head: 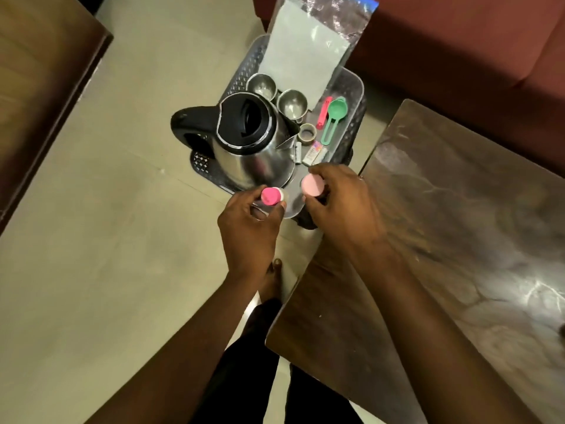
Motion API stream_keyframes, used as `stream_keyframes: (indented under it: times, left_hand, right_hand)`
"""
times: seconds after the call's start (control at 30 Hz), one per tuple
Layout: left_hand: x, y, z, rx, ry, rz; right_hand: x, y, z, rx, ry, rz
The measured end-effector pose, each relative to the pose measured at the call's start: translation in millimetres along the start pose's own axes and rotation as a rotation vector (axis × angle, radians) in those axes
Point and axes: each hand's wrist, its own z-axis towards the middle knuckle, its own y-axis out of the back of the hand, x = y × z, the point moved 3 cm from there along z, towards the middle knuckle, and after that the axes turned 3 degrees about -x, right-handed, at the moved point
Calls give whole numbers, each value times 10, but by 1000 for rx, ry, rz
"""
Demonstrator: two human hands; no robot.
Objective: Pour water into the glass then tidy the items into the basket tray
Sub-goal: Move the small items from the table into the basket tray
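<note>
Both hands reach down over the near end of the basket [351, 84] on the floor. Left hand [247, 228] grips a small bottle with a bright pink cap [270, 195]; right hand [339, 206] is closed around another with a pale pink cap [312, 185]. Inside the basket stand a steel kettle [253, 148], two steel cups [262, 84], a roll of tape [308, 132], a green scoop [334, 113] and a foil bag [305, 53]. To the right is a dark table [458, 240]. I can't pick out any glass.
</note>
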Motion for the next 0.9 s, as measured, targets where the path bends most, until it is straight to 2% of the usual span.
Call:
stream_keyframes:
  times: [0.1, 0.23, 0.37, 0.47, 0.67, 0.9]
  left_hand:
    - [112, -93, 7, 9, 35, 72]
    - [217, -196, 3, -27, 109, 206]
    - [337, -300, 18, -30, 163, 231]
    - [378, -333, 55, -36, 167, 235]
    - [379, -366, 70, -108, 110, 404]
    - [357, -405, 62, -136, 131, 433]
  right_hand:
    - [52, -186, 186, 73, 34, -168]
    - [34, -427, 346, 75, 93, -353]
    - [-16, -571, 443, 32, 140, -478]
    - [-39, -630, 491, 14, 145, -523]
    - [-55, -736, 536, 76, 104, -560]
    - [-29, -799, 544, 78, 60, -554]
